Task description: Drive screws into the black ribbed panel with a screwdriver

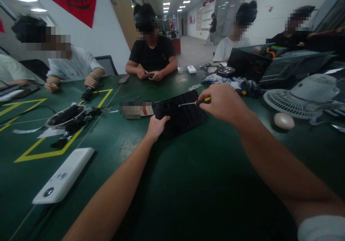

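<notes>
A flat black rectangular panel [185,117] lies tilted on the green table in front of me; its exact kind cannot be made out. My left hand [157,126] grips its near left edge, thumb on top. In my right hand [226,102] is a screwdriver [202,101] with a yellow and black handle, held between closed fingers. Its metal shaft points left over the panel, and a small round bit shows at the tip. Whether the tip touches the panel is unclear. Just behind the panel's left corner lies a small box [147,110] with a red mark, partly blurred out.
A white power bank [63,176] lies front left. Farther left are a white-rimmed dish [66,116] and black parts beside yellow tape. At right stand a white fan [309,90] and a pale round object [284,121]. Several people sit around the table [188,183].
</notes>
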A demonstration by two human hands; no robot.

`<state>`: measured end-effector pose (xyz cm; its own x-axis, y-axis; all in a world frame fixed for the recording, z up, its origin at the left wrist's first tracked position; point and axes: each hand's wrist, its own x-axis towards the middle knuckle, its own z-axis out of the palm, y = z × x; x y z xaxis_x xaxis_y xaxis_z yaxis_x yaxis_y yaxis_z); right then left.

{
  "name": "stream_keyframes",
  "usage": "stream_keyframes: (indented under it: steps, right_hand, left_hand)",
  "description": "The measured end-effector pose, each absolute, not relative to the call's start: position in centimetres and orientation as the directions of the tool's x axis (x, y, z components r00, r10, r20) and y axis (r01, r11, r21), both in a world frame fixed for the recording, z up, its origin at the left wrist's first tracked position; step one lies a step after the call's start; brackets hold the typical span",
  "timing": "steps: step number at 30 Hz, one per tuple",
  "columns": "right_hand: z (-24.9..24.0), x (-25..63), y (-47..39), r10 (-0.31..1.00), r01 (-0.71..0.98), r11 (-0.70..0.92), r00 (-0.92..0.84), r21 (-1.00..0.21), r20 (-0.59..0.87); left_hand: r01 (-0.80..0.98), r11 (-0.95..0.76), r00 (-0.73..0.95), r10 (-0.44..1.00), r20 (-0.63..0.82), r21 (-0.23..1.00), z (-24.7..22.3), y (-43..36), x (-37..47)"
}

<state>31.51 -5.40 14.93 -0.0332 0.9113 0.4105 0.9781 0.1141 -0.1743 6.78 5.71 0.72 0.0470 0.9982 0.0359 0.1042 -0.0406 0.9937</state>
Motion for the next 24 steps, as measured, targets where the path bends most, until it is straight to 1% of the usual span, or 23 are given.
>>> stream_keyframes:
  steps: [11,19,24]
  right_hand:
    - [14.96,31.64,-5.48,0.907,0.985,0.099,-0.031,-0.143,0.419]
    - [14.97,31.77,-5.45,0.916,0.976,0.127,-0.048,-0.175,0.398]
    - [14.71,31.98,-5.25,0.908,0.974,0.137,-0.051,-0.179,0.417]
  left_hand:
    - [0.092,-0.034,0.056,0.998,0.029,0.995,0.58,5.74,6.75]
    - [0.112,-0.044,0.048,0.998,0.038,0.993,0.52,5.83,6.82]
    - [0.097,-0.051,0.072,0.996,0.044,0.994,0.35,5.89,6.72]
